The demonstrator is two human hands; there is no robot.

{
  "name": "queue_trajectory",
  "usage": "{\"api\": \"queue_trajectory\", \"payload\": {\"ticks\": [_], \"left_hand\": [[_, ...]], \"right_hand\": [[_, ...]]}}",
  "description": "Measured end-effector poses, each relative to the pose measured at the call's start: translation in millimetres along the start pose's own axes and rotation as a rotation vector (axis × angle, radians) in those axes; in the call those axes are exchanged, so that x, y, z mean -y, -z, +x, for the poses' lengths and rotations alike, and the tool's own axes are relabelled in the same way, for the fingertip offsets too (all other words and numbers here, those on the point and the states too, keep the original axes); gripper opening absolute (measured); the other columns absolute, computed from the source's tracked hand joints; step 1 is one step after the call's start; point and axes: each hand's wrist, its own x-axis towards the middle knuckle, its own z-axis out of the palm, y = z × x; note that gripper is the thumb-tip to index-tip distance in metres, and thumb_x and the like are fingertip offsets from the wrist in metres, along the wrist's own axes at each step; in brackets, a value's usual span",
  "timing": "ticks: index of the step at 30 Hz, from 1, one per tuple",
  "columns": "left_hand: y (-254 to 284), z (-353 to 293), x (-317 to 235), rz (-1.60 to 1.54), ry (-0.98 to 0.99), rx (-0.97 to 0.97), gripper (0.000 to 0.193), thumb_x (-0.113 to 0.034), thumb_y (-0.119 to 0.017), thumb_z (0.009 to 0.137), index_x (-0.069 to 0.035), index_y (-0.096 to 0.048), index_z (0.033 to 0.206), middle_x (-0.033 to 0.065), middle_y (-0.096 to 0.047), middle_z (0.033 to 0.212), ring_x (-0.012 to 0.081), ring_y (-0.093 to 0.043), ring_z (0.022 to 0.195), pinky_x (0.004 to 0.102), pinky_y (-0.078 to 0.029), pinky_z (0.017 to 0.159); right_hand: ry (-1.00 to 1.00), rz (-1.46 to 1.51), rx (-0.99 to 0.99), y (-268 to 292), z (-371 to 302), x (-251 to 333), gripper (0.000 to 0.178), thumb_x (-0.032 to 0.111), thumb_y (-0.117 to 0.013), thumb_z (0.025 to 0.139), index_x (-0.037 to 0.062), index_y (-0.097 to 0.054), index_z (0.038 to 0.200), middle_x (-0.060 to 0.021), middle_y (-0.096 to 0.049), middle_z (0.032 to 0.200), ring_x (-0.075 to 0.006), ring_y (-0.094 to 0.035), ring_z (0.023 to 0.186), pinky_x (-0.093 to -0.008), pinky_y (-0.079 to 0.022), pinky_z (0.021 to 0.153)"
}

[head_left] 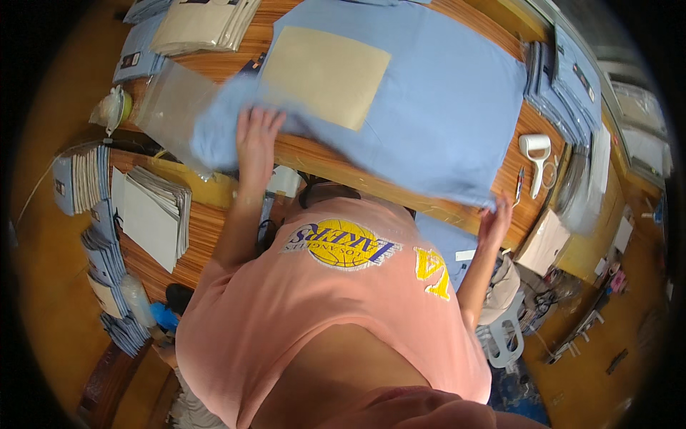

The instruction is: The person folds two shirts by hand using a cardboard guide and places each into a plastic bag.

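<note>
A light blue garment point(450, 93) lies spread over the wooden table in front of me. On it rests a flat beige cardboard sheet point(325, 75), left of its middle. My left hand point(257, 143) reaches to the garment's near left part, fingers stretched out over the cloth; the fabric around it is smeared by motion. At the near right corner my right hand point(497, 220) pinches the garment's edge between thumb and fingers. A clear plastic bag point(171, 107) lies left of the garment, partly beneath its blurred part.
Folded blue garments point(564, 86) in stacks stand at the right. A white tape-cutter-like tool point(534, 154) and a small pen-like tool point(519, 184) lie near them. At the left are bagged beige garments point(204, 25), a stack of white sheets point(153, 214) and a pile of folded garments point(103, 247).
</note>
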Motion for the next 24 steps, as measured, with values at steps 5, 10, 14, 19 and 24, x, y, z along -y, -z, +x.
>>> {"api": "queue_trajectory", "payload": {"ticks": [5, 10, 14, 19, 24], "left_hand": [[-47.5, 67.1, 30.8, 0.496, -0.239, 0.211, 0.04, -0.01, -0.051, 0.09, -0.001, -0.04, 0.127, 0.0153, -0.045, 0.129, 0.0232, -0.043, 0.119, 0.036, -0.033, 0.102], [-70.9, 130.0, 79.5, 1.349, -0.759, 0.82, 0.033, -0.015, -0.058, 0.084, -0.006, -0.052, 0.115, 0.0124, -0.05, 0.122, 0.0253, -0.047, 0.114, 0.0395, -0.031, 0.102], [-76.4, 155.4, 95.6, 1.474, -0.62, 1.05, 0.023, -0.023, -0.062, 0.081, -0.006, -0.054, 0.095, 0.0089, -0.056, 0.102, 0.0272, -0.052, 0.099, 0.0446, -0.031, 0.1], [-82.3, 155.9, 107.3, 1.527, -0.715, 0.944, 0.021, -0.024, -0.062, 0.081, -0.007, -0.052, 0.085, 0.0048, -0.057, 0.087, 0.0253, -0.053, 0.091, 0.0476, -0.031, 0.098], [-73.3, 156.5, 120.3, 1.514, -0.91, 0.863, 0.016, -0.02, -0.057, 0.084, -0.007, -0.056, 0.094, 0.0051, -0.058, 0.099, 0.0234, -0.053, 0.1, 0.0472, -0.03, 0.1]], "right_hand": [[-0.147, -0.041, 0.117, 3.4, 82.0, 6.7, 0.027, 0.01, -0.057, 0.087, 0.0033, -0.049, 0.112, -0.0121, -0.063, 0.102, -0.018, -0.062, 0.091, -0.0272, -0.052, 0.065], [-0.04, -0.409, 0.138, -27.0, 99.3, 14.8, 0.017, 0.011, -0.058, 0.086, 0.0019, -0.054, 0.101, -0.0104, -0.065, 0.086, -0.0163, -0.064, 0.075, -0.0252, -0.051, 0.058], [0.17, -0.659, -0.004, -15.1, 139.6, 6.9, 0.013, 0.013, -0.061, 0.083, 0.0001, -0.061, 0.083, -0.0053, -0.058, 0.058, -0.01, -0.051, 0.044, -0.0218, -0.039, 0.04], [0.219, -0.735, -0.154, -20.2, 159.6, -20.2, 0.018, 0.013, -0.06, 0.082, -0.0023, -0.059, 0.093, -0.0096, -0.06, 0.065, -0.014, -0.056, 0.052, -0.0273, -0.042, 0.046], [0.731, -1.162, -0.38, -60.5, 108.9, -53.5, 0.038, 0.021, -0.055, 0.085, 0.0038, -0.049, 0.119, -0.0173, -0.05, 0.118, -0.027, -0.048, 0.106, -0.045, -0.035, 0.089]]}}
